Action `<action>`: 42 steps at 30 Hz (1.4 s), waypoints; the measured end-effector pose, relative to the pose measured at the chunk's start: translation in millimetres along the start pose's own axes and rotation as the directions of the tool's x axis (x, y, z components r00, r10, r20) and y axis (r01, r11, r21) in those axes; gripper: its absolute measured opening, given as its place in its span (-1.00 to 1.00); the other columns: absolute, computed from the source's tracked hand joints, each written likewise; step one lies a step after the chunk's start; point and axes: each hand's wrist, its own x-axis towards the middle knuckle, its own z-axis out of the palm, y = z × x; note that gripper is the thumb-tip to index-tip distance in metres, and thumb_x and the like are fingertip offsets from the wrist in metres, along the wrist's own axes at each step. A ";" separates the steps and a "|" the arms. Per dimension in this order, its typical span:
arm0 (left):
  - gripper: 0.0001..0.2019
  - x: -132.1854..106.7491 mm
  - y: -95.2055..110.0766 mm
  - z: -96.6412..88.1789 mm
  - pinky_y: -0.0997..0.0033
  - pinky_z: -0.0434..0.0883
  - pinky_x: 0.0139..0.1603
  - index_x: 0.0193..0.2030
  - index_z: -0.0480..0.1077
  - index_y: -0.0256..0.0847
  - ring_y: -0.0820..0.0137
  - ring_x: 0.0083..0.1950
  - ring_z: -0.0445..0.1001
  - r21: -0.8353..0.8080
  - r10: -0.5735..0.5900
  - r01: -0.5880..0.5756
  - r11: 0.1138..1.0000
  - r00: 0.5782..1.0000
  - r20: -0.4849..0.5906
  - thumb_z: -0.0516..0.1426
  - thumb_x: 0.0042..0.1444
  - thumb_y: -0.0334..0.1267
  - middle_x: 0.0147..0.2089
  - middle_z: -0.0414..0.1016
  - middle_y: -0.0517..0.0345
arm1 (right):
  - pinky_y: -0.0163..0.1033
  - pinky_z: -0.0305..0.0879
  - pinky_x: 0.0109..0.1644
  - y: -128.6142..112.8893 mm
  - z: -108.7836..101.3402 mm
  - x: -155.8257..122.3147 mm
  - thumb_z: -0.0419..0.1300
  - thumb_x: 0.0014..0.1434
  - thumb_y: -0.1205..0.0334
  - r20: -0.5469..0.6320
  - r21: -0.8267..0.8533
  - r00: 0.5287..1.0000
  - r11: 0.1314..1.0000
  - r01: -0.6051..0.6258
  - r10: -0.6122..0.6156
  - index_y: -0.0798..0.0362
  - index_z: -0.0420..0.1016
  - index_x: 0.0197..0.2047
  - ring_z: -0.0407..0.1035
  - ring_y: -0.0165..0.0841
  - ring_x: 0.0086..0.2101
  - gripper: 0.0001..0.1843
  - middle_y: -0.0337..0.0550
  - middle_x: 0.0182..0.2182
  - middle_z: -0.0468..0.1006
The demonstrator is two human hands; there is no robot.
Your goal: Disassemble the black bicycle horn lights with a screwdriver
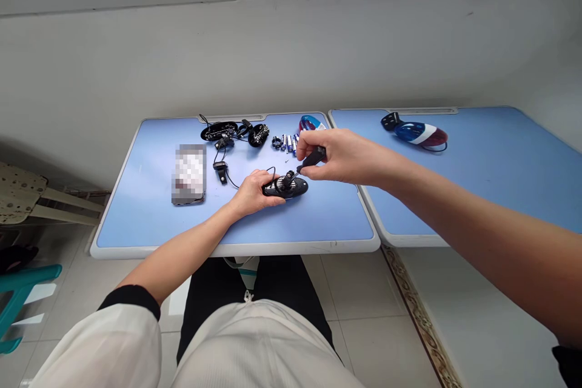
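My left hand [255, 192] grips the left end of a black oval housing [295, 189] with a grille, holding it down on the blue table. A thin black cable loops over the housing. In my right hand [334, 156] is a black-handled screwdriver [314, 157], tilted, its tip down at the black clamp [288, 179] on top of the housing. Whether the tip sits in a screw is too small to tell. The cable runs left to a small black switch piece [220, 171]. Just behind my right hand lie several blue-and-silver batteries [289, 143] and a black ring [276, 142].
Two black open shells [219, 131] [259, 135] and a blue-red-white cover [311, 123] lie at the back. A pixelated flat object [189, 174] is on the left. On the right-hand table rests a blue, white and red bicycle light [421, 134]. A wall stands behind both tables.
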 end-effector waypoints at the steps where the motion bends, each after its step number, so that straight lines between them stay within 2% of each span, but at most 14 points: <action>1: -0.52 0.0 -0.1 0.0 0.30 0.32 -0.10 -0.04 0.46 -0.21 0.26 -0.15 0.35 -0.001 0.000 0.000 1.000 1.000 0.000 0.30 -0.13 -0.09 -0.32 0.41 0.13 | -0.32 0.06 -0.44 -0.1 0.5 0.2 0.20 -0.15 0.35 0.012 0.027 1.000 1.000 -0.006 0.005 0.03 0.35 -0.42 0.21 -0.45 -0.49 -0.86 -0.26 -0.47 0.41; 8: -0.52 0.6 -1.2 0.4 0.31 0.32 -0.09 -0.05 0.47 -0.23 0.27 -0.15 0.34 -0.010 0.003 -0.003 1.000 1.000 -0.010 0.31 -0.15 -0.11 -0.32 0.41 0.14 | -0.30 0.06 -0.45 -3.0 0.3 -1.6 0.19 -0.09 0.35 0.063 0.170 0.998 0.985 -0.035 0.025 0.05 0.39 -0.47 0.22 -0.45 -0.50 -0.96 -0.26 -0.53 0.41; 10: -0.52 0.5 -1.4 0.7 0.31 0.32 -0.10 -0.05 0.46 -0.22 0.27 -0.15 0.34 -0.011 -0.002 0.002 1.000 1.000 -0.009 0.31 -0.14 -0.09 -0.32 0.41 0.14 | -0.29 0.06 -0.46 -3.7 -6.5 -2.5 0.20 -0.04 0.28 0.020 0.220 0.998 0.973 -0.064 0.062 0.06 0.39 -0.47 0.20 -0.45 -0.51 -0.95 -0.24 -0.54 0.40; 15: -0.52 0.4 -2.5 1.5 0.30 0.33 -0.10 -0.08 0.47 -0.24 0.27 -0.16 0.34 -0.012 -0.003 0.003 1.000 1.000 -0.019 0.32 -0.16 -0.09 -0.32 0.40 0.13 | -0.24 0.11 -0.43 5.5 -19.3 -1.0 0.13 0.09 0.17 -0.177 0.357 0.972 0.931 -0.080 0.152 0.05 0.30 -0.52 0.23 -0.41 -0.49 -0.79 -0.17 -0.54 0.37; 16: -0.53 0.4 -2.8 1.7 0.30 0.33 -0.10 -0.09 0.47 -0.25 0.27 -0.16 0.35 -0.013 0.001 -0.002 1.000 1.000 -0.023 0.32 -0.16 -0.09 -0.32 0.41 0.12 | -0.24 0.11 -0.43 9.1 -16.4 -0.3 0.12 0.10 0.17 -0.164 0.382 0.973 0.920 -0.092 0.165 0.05 0.29 -0.52 0.23 -0.41 -0.49 -0.79 -0.17 -0.53 0.37; 18: -0.54 0.6 -3.3 2.1 0.30 0.33 -0.10 -0.10 0.47 -0.25 0.27 -0.15 0.35 -0.010 0.009 -0.009 1.000 1.000 -0.027 0.32 -0.15 -0.09 -0.31 0.41 0.11 | -0.25 0.10 -0.46 16.6 -3.6 0.7 0.14 0.07 0.15 -0.054 0.402 0.984 0.906 -0.132 0.167 0.04 0.30 -0.47 0.20 -0.43 -0.53 -0.83 -0.21 -0.55 0.35; 19: -0.55 0.8 -3.6 2.3 0.29 0.33 -0.09 -0.09 0.47 -0.24 0.27 -0.16 0.35 -0.005 0.013 -0.013 1.000 1.000 -0.024 0.31 -0.14 -0.09 -0.31 0.42 0.12 | -0.26 0.08 -0.47 20.3 5.5 1.2 0.17 0.04 0.14 0.017 0.392 0.987 0.908 -0.151 0.157 0.04 0.32 -0.43 0.17 -0.45 -0.55 -0.84 -0.25 -0.57 0.32; 21: -0.55 1.1 -4.0 2.6 0.28 0.33 -0.08 -0.08 0.46 -0.21 0.28 -0.17 0.36 0.006 0.021 -0.021 1.000 1.000 -0.013 0.30 -0.13 -0.09 -0.31 0.43 0.13 | -0.27 0.07 -0.46 27.1 25.4 2.9 0.23 -0.03 0.12 0.087 0.354 0.987 0.922 -0.157 0.135 0.05 0.37 -0.30 0.13 -0.45 -0.55 -0.76 -0.32 -0.59 0.28; 23: -0.55 1.4 -4.4 2.7 0.28 0.32 -0.08 -0.07 0.46 -0.20 0.28 -0.18 0.36 0.015 0.025 -0.025 1.000 1.000 -0.003 0.30 -0.13 -0.08 -0.32 0.43 0.13 | -0.27 0.09 -0.43 33.2 42.5 6.3 0.25 -0.07 0.07 0.087 0.318 0.986 0.935 -0.160 0.139 0.06 0.40 -0.20 0.14 -0.44 -0.53 -0.63 -0.34 -0.58 0.28; 25: -0.54 1.5 -4.4 2.4 0.28 0.32 -0.09 -0.07 0.46 -0.20 0.28 -0.18 0.35 0.019 0.022 -0.022 1.000 1.000 0.000 0.30 -0.13 -0.07 -0.32 0.44 0.12 | -0.27 0.08 -0.41 38.9 53.0 11.3 0.22 -0.05 0.02 0.077 0.281 0.986 0.945 -0.165 0.149 0.07 0.43 -0.17 0.15 -0.43 -0.51 -0.60 -0.33 -0.57 0.27; 28: -0.53 1.3 -3.6 1.3 0.29 0.32 -0.10 -0.07 0.46 -0.23 0.28 -0.18 0.34 0.021 0.021 -0.021 1.000 1.000 0.000 0.31 -0.13 -0.07 -0.31 0.43 0.11 | -0.26 0.09 -0.39 47.5 57.4 19.1 0.17 0.00 0.05 0.062 0.227 0.985 0.959 -0.172 0.162 0.07 0.43 -0.23 0.16 -0.41 -0.50 -0.69 -0.31 -0.57 0.28; 32: -0.55 1.1 -1.6 -0.1 0.30 0.32 -0.13 -0.08 0.47 -0.22 0.28 -0.19 0.33 0.013 0.006 -0.006 1.000 1.000 0.002 0.30 -0.13 -0.07 -0.33 0.41 0.12 | -0.27 0.12 -0.35 58.2 57.9 24.3 0.20 -0.02 0.19 -0.028 0.139 0.982 0.974 -0.179 0.185 0.05 0.36 -0.29 0.21 -0.39 -0.46 -0.80 -0.29 -0.53 0.33; 36: -0.55 1.3 0.2 -0.7 0.29 0.32 -0.12 -0.08 0.47 -0.20 0.27 -0.17 0.34 0.011 -0.007 0.007 1.000 1.000 0.007 0.30 -0.12 -0.07 -0.32 0.42 0.12 | -0.28 0.14 -0.32 65.9 64.2 28.7 0.20 -0.04 0.31 -0.018 0.089 0.991 0.988 -0.128 0.130 0.03 0.37 -0.23 0.24 -0.38 -0.44 -0.76 -0.29 -0.51 0.37; 42: -0.54 2.2 0.6 -1.0 0.28 0.33 -0.11 -0.06 0.46 -0.18 0.27 -0.17 0.34 0.022 0.000 0.000 1.000 1.000 0.002 0.30 -0.12 -0.06 -0.30 0.43 0.13 | -0.27 0.16 -0.28 72.7 69.1 40.6 0.19 0.00 0.34 0.009 -0.036 0.995 0.995 -0.096 0.096 0.00 0.45 -0.14 0.32 -0.33 -0.36 -0.71 -0.20 -0.40 0.49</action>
